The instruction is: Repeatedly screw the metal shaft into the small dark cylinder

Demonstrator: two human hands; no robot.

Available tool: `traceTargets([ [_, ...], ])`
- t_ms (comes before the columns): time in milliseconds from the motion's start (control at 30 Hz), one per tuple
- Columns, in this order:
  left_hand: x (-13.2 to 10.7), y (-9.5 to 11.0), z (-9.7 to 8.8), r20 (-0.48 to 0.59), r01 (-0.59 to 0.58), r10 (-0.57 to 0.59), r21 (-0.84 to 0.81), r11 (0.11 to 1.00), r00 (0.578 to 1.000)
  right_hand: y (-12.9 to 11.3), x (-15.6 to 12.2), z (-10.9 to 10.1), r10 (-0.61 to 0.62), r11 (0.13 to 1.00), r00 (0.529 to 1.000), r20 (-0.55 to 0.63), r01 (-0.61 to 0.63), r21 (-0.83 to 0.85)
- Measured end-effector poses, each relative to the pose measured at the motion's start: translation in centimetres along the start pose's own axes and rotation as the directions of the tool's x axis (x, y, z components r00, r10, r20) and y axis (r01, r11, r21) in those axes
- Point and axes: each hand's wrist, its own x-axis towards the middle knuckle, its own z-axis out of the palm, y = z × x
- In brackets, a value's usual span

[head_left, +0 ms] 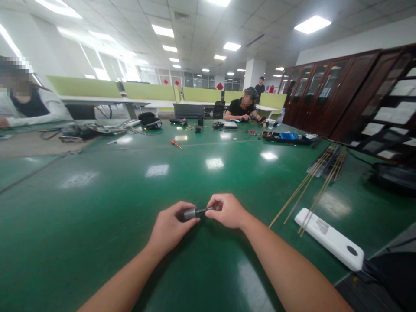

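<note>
My left hand point(170, 225) is closed round a small grey metal cylinder point(190, 213) just above the green table point(97, 203). A thin dark shaft point(204, 211) sticks out of the cylinder to the right. My right hand point(225, 210) pinches the far end of that shaft with its fingers curled. Both hands meet near the middle of the table's front part. What the shaft's tip looks like is hidden by my right fingers.
A white power strip point(329, 238) lies at the right front, with several thin brass rods point(312, 186) running back from it. A red screwdriver point(175, 143) and scattered tools lie farther off. One person point(243, 108) sits at the far end, another point(22, 97) at the left.
</note>
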Motion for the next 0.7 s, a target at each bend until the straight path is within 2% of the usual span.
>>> traceTargets([
  [700,-0.01,0.03,-0.07,-0.034,0.000,0.000,0.013,1.000,0.999,0.33,0.12,-0.36,0.023,0.998,1.000,-0.007,-0.023,0.051],
])
